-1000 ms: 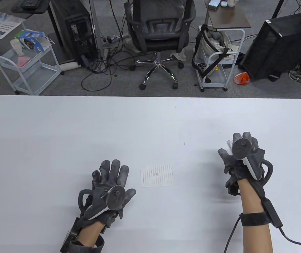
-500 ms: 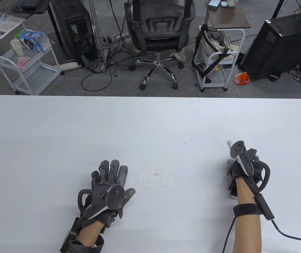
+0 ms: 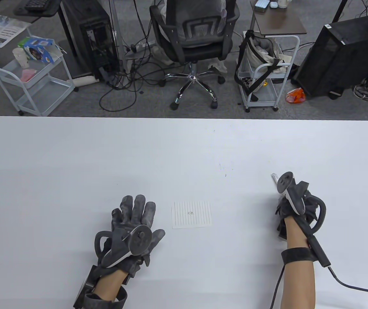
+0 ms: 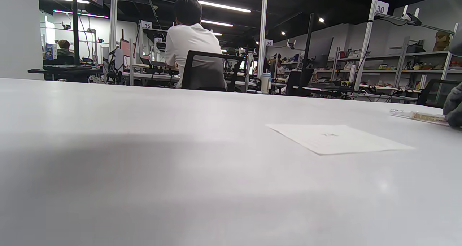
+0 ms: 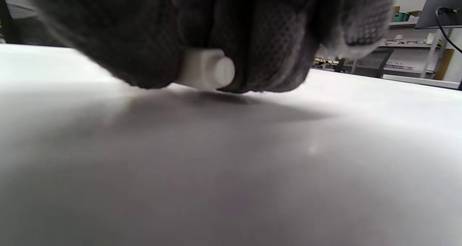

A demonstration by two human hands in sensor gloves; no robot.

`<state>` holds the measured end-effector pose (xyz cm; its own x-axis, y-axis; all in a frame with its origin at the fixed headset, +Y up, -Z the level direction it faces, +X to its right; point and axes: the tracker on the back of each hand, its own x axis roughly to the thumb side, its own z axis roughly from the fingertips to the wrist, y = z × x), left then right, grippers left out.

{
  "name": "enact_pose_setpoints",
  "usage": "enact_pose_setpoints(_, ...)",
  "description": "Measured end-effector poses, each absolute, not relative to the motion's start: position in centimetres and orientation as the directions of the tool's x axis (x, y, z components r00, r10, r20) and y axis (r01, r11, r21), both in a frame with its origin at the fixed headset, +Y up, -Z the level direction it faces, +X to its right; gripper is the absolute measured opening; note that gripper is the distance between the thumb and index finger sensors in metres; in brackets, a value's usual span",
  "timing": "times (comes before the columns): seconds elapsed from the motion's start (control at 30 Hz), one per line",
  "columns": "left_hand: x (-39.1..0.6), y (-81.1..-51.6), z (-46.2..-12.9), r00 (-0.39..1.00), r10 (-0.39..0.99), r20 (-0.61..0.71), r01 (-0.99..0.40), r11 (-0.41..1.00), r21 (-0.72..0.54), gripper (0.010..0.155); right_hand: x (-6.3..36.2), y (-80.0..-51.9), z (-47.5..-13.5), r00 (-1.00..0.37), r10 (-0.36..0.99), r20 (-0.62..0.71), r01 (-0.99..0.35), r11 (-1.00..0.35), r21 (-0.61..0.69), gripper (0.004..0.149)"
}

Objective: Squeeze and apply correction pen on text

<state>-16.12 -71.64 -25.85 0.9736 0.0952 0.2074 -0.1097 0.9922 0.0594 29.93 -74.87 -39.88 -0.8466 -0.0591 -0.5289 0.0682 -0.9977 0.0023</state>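
Observation:
A small lined paper (image 3: 191, 214) with a short dark word at its middle lies flat on the white table (image 3: 74, 167); it also shows in the left wrist view (image 4: 339, 139). My right hand (image 3: 288, 206) is to the paper's right, fingers curled around the correction pen (image 3: 273, 176), whose clear tip pokes out past the tracker. The pen's white end (image 5: 207, 69) shows between my fingers, low over the table. In the left wrist view the pen (image 4: 418, 116) lies close to the tabletop. My left hand (image 3: 135, 219) rests flat on the table, fingers spread, just left of the paper.
Beyond the table's far edge stand an office chair (image 3: 193, 38), two white wire carts (image 3: 29, 77) (image 3: 264, 74) and black computer towers (image 3: 338, 54). A cable (image 3: 358, 289) trails from my right wrist over the table's near right corner.
My right hand has closed its fingers around the pen, drawn a little toward me and shifted slightly left. My left hand and the paper have stayed put.

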Motion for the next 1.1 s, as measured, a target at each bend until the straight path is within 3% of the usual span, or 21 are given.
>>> enact_pose_setpoints(0.17, -16.2, -71.7, -25.9, 0.975, 0.092, 0.203, -0.106, 0.993, 0.06, 0.084, 28.5, -72.7, -38.1, -0.918, -0.034, -0.395, 0.085, -0.99, -0.113, 0.046)
enact_pose_setpoints(0.43, -15.9, -71.7, -25.8, 0.975, 0.055, 0.214, -0.072, 0.995, 0.071, 0.084, 23.9, -67.7, -32.7, -0.989, 0.105, -0.101, -0.07, -0.95, -0.305, 0.046)
enact_pose_setpoints(0.6, -15.8, -71.8, -25.6, 0.976, 0.02, 0.217, -0.038, 0.996, 0.083, 0.083, 21.0, -66.6, -29.8, -0.976, 0.202, 0.076, -0.216, -0.91, -0.355, 0.046)
enact_pose_setpoints(0.7, -15.8, -71.9, -25.5, 0.976, 0.017, 0.219, -0.035, 0.996, 0.081, 0.083, 19.5, -66.6, -28.8, -0.947, 0.263, 0.185, -0.309, -0.902, -0.302, 0.046)
enact_pose_setpoints(0.93, -15.2, -72.2, -25.4, 0.97, -0.012, 0.243, -0.004, 0.998, 0.067, 0.083, 16.0, -68.6, -26.4, -0.885, 0.139, 0.444, -0.258, -0.941, -0.219, 0.045)
enact_pose_setpoints(1.1, -14.4, -72.3, -25.0, 0.952, -0.014, 0.305, 0.001, 0.999, 0.042, 0.082, 13.8, -68.8, -25.1, -0.836, 0.024, 0.548, -0.175, -0.959, -0.224, 0.045)
